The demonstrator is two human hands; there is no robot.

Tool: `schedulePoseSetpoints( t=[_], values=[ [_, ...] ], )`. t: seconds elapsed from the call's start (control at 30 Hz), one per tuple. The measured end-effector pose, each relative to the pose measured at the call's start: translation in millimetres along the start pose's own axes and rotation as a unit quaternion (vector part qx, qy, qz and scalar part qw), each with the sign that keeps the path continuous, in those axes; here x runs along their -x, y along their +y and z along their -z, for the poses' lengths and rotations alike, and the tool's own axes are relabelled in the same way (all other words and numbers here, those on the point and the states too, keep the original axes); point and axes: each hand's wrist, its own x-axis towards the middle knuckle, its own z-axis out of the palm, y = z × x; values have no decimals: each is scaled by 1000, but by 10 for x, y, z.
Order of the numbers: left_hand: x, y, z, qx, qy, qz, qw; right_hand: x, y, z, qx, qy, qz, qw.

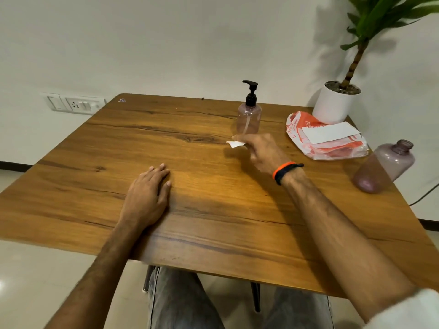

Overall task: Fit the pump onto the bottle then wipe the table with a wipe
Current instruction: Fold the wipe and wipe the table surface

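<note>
Wooden and warm brown, the table [202, 205] spreads out in front of me with dark grain lines running across it. My left hand [147, 193] lies palm down on its surface, fingers straight and close together, holding nothing. My right hand [259, 150] reaches out toward the middle of the table, and its fingers [240, 138] are curled round a small white wipe [235, 144], pinching it so that a folded corner sticks out to the left, low over the wood; whether the wipe touches the surface I cannot tell. On that wrist sits an orange and dark band [286, 172].

Just beyond my right hand stands the bottle [249, 119], clear with a pinkish tint, upright near the far edge. The black pump [250, 93] is seated on its neck, nozzle pointing left, and its thin tube shows through the clear wall.

To the right lies a wipe packet [327, 141], orange and white, flat on the table with a white flap on top. Behind it, at the far right corner, stands a white pot [332, 105] with a green plant [370, 24]. Nearer me, at the right edge, a second bottle [384, 167] of the same pinkish plastic stands with an open neck, no pump on it. On the wall to the left is a white switch plate [73, 104].
</note>
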Motion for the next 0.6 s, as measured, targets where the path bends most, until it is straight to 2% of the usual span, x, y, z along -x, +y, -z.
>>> schedulePoseSetpoints(
  t=[0.13, 0.2, 0.33, 0.43, 0.53, 0.6],
  values=[
    [-4, -2, 10, 3, -2, -1, 1000, -123, 154, -136, 112, -119, 8, 987],
    [-1, 5, 5, 3, -3, -1, 1000, -78, 240, -166, 127, -165, 6, 978],
    [-6, -1, 2, 7, -3, 1, 1000, 241, 249, -108, 98, -172, 16, 980],
    [-22, -42, -4, 4, -6, -4, 1000, 681, 9, -125, 42, -149, 88, 984],
    [-35, -60, -8, 7, -5, -6, 1000, 954, -210, -135, -38, -202, 135, 969],
    [-31, -53, -17, 9, -6, -10, 1000, 923, -238, -29, -83, -198, 132, 968]
  ],
)
